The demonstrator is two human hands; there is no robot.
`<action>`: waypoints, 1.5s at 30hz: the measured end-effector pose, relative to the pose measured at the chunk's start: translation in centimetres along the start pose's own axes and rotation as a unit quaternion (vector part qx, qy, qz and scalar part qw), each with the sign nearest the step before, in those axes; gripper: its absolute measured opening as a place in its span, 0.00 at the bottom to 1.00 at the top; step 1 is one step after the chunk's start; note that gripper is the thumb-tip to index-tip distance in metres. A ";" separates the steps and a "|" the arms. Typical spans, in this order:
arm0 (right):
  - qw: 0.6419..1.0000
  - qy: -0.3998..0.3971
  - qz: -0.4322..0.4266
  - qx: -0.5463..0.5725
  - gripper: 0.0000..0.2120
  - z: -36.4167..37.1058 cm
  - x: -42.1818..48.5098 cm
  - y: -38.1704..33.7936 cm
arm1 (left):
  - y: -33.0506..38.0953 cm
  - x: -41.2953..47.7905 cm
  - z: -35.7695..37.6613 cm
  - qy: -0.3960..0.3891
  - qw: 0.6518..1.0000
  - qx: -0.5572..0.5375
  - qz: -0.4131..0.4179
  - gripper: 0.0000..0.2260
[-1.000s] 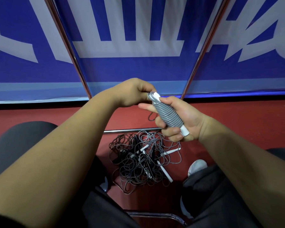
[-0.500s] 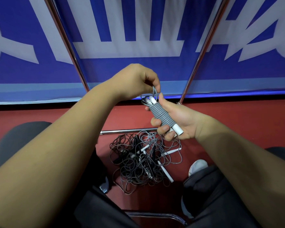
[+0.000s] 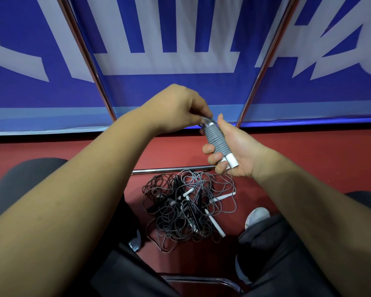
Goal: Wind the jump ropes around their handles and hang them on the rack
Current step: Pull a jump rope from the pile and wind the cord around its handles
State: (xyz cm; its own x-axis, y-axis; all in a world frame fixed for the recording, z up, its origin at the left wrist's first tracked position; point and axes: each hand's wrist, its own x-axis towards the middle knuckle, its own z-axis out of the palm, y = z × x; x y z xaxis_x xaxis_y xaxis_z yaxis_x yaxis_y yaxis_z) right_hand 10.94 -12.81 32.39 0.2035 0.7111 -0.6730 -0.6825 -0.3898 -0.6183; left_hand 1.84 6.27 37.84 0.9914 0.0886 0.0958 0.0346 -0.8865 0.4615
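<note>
My right hand (image 3: pixel 234 151) grips a pair of white jump-rope handles with grey rope wound tightly round them (image 3: pixel 216 140), held upright and tilted left. My left hand (image 3: pixel 178 108) pinches the last bit of grey rope at the top end of that bundle. On the red floor below lies a tangled pile of grey and black jump ropes (image 3: pixel 186 209) with several white handles sticking out. The rack shows as two slanted metal poles, the left pole (image 3: pixel 88 61) and the right pole (image 3: pixel 263 67), and a low crossbar (image 3: pixel 169 169).
A blue and white banner (image 3: pixel 180 39) hangs behind the rack. My dark-trousered knees (image 3: pixel 287 254) and a grey shoe (image 3: pixel 257 217) frame the pile. A chrome chair edge (image 3: pixel 201 280) runs along the bottom.
My left hand dropped from above the bundle onto its top end, drawing the loose loop of rope tight. The bundle in my right hand shifted slightly right and lower.
</note>
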 end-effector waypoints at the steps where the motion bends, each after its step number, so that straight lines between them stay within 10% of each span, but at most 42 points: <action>1: 1.000 0.012 -0.013 0.007 0.30 0.0 0.0 0.0 | -0.2 -0.1 0.0 -0.008 1.000 -0.004 -0.005 0.10; 9: 0.995 0.059 -0.071 -0.022 0.29 0.5 0.5 0.8 | -1.1 0.1 2.0 -0.017 0.993 0.018 -0.113 0.09; 18: 0.996 0.051 -0.074 0.014 0.27 0.1 -0.1 0.1 | -1.7 -0.8 2.0 -0.056 0.970 -0.190 -0.141 0.13; 24: 0.995 0.028 -0.082 0.048 0.24 0.1 -0.6 -0.5 | -0.9 -0.7 2.6 -0.056 0.840 -0.512 -0.169 0.14; 31: 0.994 -0.009 -0.083 0.065 0.26 -0.1 -1.3 -1.0 | -2.3 -1.3 1.1 -0.095 0.948 -0.277 -0.127 0.08; 45: 0.957 -0.232 0.086 -0.151 0.30 0.3 -1.6 1.1 | -1.1 -0.7 1.0 -0.133 0.979 -0.136 -0.077 0.09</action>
State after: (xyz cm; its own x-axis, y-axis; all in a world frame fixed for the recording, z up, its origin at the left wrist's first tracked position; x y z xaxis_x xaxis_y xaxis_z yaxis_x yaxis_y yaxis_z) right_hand 9.64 -14.19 32.89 -0.2749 0.7765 -0.5669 -0.4295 -0.6267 -0.6502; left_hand 1.22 6.74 36.32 0.9761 0.0589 -0.2091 0.1876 -0.7144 0.6742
